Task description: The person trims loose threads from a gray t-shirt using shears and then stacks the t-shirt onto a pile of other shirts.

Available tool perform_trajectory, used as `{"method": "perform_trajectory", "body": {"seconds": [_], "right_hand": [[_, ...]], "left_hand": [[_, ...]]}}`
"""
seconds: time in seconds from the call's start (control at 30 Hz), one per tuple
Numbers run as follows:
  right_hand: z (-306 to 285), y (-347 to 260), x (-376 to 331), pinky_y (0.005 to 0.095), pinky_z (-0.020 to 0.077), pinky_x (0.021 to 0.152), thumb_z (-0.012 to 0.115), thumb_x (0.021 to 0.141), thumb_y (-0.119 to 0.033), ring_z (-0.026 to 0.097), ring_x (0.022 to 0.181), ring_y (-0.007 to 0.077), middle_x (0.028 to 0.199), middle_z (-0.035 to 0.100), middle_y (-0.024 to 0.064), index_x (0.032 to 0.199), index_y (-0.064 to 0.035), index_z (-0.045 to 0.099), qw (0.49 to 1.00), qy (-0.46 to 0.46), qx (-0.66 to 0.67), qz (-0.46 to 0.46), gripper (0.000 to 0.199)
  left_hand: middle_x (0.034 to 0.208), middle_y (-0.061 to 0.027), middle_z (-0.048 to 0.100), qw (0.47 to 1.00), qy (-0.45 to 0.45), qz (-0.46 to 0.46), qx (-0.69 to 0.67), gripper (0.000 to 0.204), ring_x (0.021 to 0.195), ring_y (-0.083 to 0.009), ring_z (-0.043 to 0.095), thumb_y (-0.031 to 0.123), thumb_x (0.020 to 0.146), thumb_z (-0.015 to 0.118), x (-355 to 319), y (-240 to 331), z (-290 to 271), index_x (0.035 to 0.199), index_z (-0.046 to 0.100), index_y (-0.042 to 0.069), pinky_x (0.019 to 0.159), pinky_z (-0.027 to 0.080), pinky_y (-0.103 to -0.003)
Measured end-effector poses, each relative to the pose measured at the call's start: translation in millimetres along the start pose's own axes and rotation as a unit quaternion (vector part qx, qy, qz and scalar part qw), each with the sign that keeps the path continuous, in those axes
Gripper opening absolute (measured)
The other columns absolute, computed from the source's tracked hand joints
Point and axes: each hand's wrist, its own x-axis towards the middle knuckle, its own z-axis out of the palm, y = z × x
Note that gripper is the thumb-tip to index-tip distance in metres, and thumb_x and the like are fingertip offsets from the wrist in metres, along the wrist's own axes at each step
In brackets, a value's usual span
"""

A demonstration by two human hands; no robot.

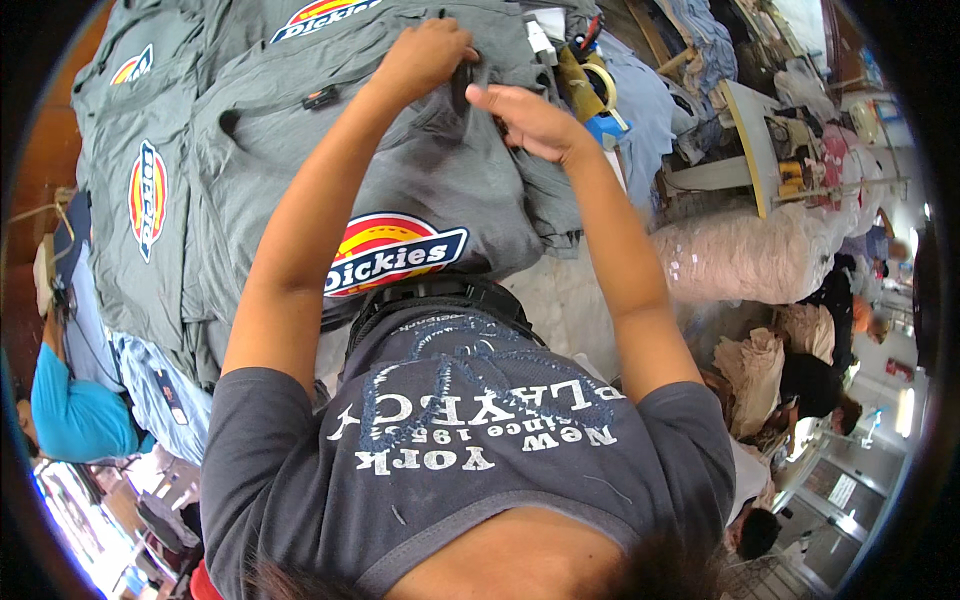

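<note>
Grey T-shirts (270, 180) with a red, yellow and blue printed logo lie spread in layers before me. Over the far edge of the top shirt, my left hand (430, 58) has its fingers bent down and closed on the grey cloth. A small dark strip shows just under its fingertips. My right hand (530, 122) is close beside it at the shirt's right side, thumb stretched toward the left hand and apart from the fingers. Its lower fingers are partly hidden. A small black object (320, 97) rests on the shirt near the neckline, its kind unclear.
Right of the shirts are a roll of tape (605, 88), a white box-like item (541, 42) and blue cloth (655, 110). Farther right stand a pale board (750, 145) and a plastic-wrapped pinkish bundle (740, 258). A person in teal (80, 400) is at the left, near light-blue garments (165, 395).
</note>
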Motion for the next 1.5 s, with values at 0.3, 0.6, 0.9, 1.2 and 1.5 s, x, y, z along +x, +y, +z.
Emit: {"method": "perform_trajectory", "body": {"seconds": [0.3,0.6,0.9,1.2,1.5], "right_hand": [[25,44,-94,0.0377,0.0411,0.061,0.059,0.071,-0.053,0.054,0.068,0.0296,0.071,0.056,0.0178,0.075,0.0018,0.054,0.897,-0.033,-0.432,-0.085,0.056],[43,103,-156,0.0371,0.0437,0.062,0.06,0.075,-0.029,0.055,0.071,0.0275,0.083,0.055,0.0099,0.093,-0.0072,0.051,0.848,0.172,-0.476,-0.157,0.029],[68,113,-138,0.0378,0.0452,0.054,0.058,0.075,-0.034,0.058,0.065,0.0282,0.078,0.053,0.0082,0.095,-0.0126,0.048,0.803,0.22,-0.549,-0.077,0.031],[55,102,-147,0.0301,0.0326,0.047,0.069,0.069,-0.029,0.038,0.049,0.0178,0.054,0.039,0.0066,0.064,-0.003,0.04,0.911,0.314,-0.253,-0.086,0.039],[48,106,-165,0.0244,0.032,0.047,0.067,0.072,-0.019,0.037,0.053,0.0086,0.058,0.043,0.0038,0.069,-0.0033,0.051,0.912,0.338,-0.215,-0.085,0.023]], "left_hand": [[0.076,-0.0168,0.057,0.977,0.165,-0.114,-0.07,0.014,0.068,-0.0351,0.056,0.014,0.081,0.042,12,-13,-40,0.087,0.053,0.008,0.061,0.043,-0.041],[0.079,-0.0126,0.059,0.953,0.29,-0.026,-0.082,0.014,0.068,-0.0303,0.057,0.003,0.077,0.044,18,-31,-27,0.088,0.053,0.006,0.061,0.044,-0.036],[0.09,-0.0129,0.058,0.986,0.14,-0.066,-0.066,0.019,0.084,-0.031,0.056,0.01,0.08,0.043,3,-39,-37,0.092,0.058,0.008,0.069,0.044,-0.036],[0.09,-0.0122,0.06,0.929,0.346,-0.12,-0.057,0.021,0.082,-0.0286,0.057,0.008,0.079,0.041,1,1,-48,0.092,0.057,0.008,0.068,0.044,-0.036],[0.08,-0.0132,0.058,0.948,0.293,-0.094,-0.086,0.016,0.073,-0.0325,0.056,0.012,0.08,0.042,26,-28,3,0.091,0.053,0.009,0.063,0.044,-0.038]]}}
